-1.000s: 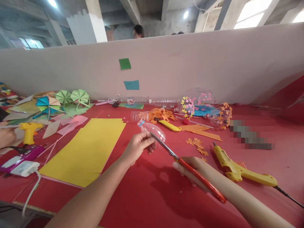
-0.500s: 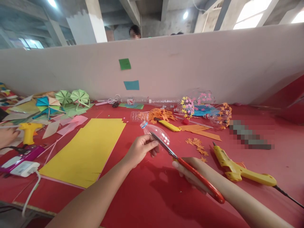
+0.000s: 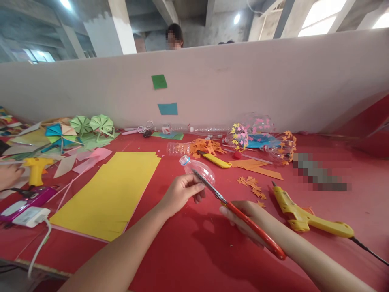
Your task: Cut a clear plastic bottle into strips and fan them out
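Clear plastic cut from a bottle's top, the bottle top (image 3: 203,168), has its neck with a blue ring pointing up and left. My left hand (image 3: 180,194) is closed on its near edge, thumb over fingers. Red-handled scissors (image 3: 252,227) sit in my right hand (image 3: 243,213), fingers wrapped about the handles. Their blades run up and left across the plastic beside my left fingertips and look nearly shut. How much of the edge lies between the blades cannot be made out. A yellow utility knife (image 3: 216,160) lies just beyond the bottle top.
Yellow paper sheets (image 3: 112,190) lie to the left. A yellow glue gun (image 3: 313,217) rests at right, its cord trailing away. Orange paper stars (image 3: 252,186) are scattered ahead. At far left are another person's hand (image 3: 10,174), a second glue gun (image 3: 36,170) and a purple power strip (image 3: 33,198).
The bottle top has shifted and turned slightly to the right in my left hand, which moved a little right too. The scissors stay nearly in place, their blades against the plastic.
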{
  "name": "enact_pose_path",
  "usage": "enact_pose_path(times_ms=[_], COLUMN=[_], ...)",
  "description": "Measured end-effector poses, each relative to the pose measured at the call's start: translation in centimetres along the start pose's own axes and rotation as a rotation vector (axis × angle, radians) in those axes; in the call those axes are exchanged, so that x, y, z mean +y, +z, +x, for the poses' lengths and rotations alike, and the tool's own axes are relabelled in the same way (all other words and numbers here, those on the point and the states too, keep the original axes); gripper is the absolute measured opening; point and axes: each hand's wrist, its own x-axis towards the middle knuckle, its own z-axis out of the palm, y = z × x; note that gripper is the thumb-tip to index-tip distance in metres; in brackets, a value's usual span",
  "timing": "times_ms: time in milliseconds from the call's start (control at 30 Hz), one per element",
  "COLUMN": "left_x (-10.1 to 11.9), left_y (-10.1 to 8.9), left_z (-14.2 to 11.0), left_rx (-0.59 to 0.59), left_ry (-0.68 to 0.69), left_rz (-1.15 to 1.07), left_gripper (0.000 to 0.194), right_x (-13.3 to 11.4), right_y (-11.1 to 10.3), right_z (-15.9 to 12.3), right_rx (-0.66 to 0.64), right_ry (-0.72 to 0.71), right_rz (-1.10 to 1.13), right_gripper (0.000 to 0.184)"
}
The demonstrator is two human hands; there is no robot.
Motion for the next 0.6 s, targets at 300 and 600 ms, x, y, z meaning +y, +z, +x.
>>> enact_pose_path(times_ms=[300, 600], left_x=[-0.40, -0.34], left_y=[0.19, 0.35], left_z=[-0.04, 0.01], left_rx=[-0.029, -0.018], left_ry=[0.002, -0.004], left_rz=[0.029, 0.024], left_gripper=[0.021, 0.021], right_x=[-0.24, 0.09], right_y=[0.28, 0.84], right_z=[0.05, 0.46], right_rx=[0.007, 0.083], right_ry=[0.038, 0.053], right_rz=[0.063, 0.062], right_gripper=[0.038, 0.042])
